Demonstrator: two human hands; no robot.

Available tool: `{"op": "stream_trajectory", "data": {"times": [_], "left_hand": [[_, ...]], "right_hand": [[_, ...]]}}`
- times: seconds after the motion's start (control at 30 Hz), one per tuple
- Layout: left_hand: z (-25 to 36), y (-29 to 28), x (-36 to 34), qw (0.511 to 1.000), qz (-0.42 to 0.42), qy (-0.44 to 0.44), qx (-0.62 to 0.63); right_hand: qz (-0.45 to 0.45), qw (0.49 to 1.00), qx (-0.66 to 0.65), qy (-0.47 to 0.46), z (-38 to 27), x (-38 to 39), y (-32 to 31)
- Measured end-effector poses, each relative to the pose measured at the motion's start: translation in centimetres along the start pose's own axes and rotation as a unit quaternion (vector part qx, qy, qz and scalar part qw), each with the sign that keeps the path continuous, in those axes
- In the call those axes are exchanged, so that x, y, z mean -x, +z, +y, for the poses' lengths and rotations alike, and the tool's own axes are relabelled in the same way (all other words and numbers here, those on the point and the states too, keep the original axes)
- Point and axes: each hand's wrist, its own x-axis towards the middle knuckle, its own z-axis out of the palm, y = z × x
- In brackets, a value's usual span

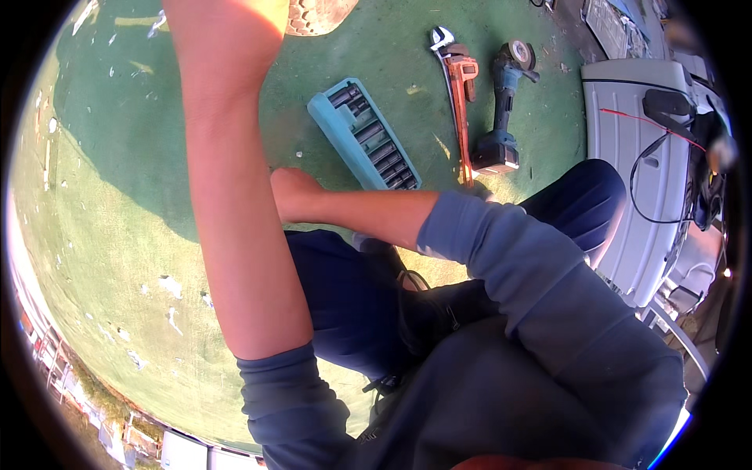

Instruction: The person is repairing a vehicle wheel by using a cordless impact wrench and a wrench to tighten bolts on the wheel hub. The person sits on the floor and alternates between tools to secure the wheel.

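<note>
My left arm reaches up to the top edge, where the left hand (231,27) is cut off and its fingers are out of sight. My right arm crosses toward the left. Its hand (294,190) shows only in part beside my left forearm, with the fingers hidden behind it. Closest to that hand is a blue case of dark sockets (333,129), lying aslant on the green floor. At the top, right of my left hand, is part of a tan thing with a scale-like pattern (319,17); I cannot make out its kind.
Right of the case lie an adjustable wrench (442,37), an orange pipe wrench (459,102) and a teal cordless angle grinder (504,102). A large white panel (615,164) with a black cable (636,184) stands at the right. Pale scraps (169,287) are scattered across the green floor (110,235).
</note>
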Motion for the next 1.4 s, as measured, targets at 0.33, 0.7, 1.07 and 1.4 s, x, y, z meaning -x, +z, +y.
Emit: {"op": "stream_trajectory", "data": {"times": [0.33, 0.7, 1.07, 1.4], "left_hand": [[0.8, 0.2, -0.7, 0.994, 0.012, -0.056, -0.089], [0.0, -1.7, 1.4, 0.992, 0.069, -0.012, -0.105], [-0.5, -0.8, -0.6, 0.991, 0.053, -0.04, -0.118], [-0.6, -0.6, -0.8, 0.991, 0.039, -0.028, -0.125]], "right_hand": [[-0.057, 0.996, 0.063, 0.033, 7.7, 2.9, 0.9], [0.151, 0.714, 0.678, -0.089, 0.0, -3.1, -6.8], [0.068, 0.905, 0.214, -0.361, 3.8, -1.8, -7.9], [-0.19, 0.718, -0.668, 0.033, 12.3, 9.0, -24.3]]}}
